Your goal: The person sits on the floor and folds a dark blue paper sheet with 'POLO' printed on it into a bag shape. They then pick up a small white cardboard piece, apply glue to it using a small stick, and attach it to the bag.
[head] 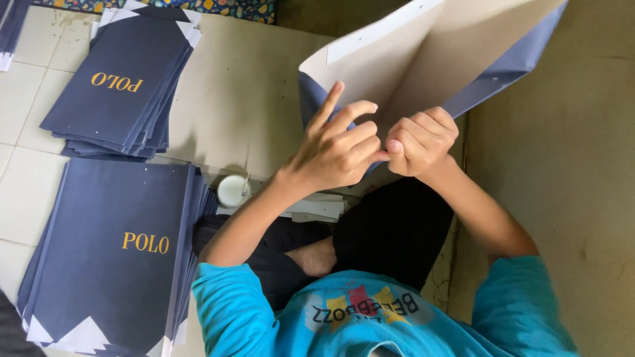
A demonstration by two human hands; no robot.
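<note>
I hold a large folded sheet point(430, 53), navy blue outside and off-white inside, raised in front of me at the upper right. My left hand point(337, 142) presses on its lower edge with the fingers spread and bent. My right hand point(420, 140) is curled tight beside it, pinching the same folded edge. The two hands touch at the thumbs.
Two stacks of flat navy sheets with gold lettering lie on the tiled floor at left, one at the top point(126, 79) and one near me point(112, 258). A small white round pot point(233, 190) and several white paper strips point(321, 209) sit by my crossed legs.
</note>
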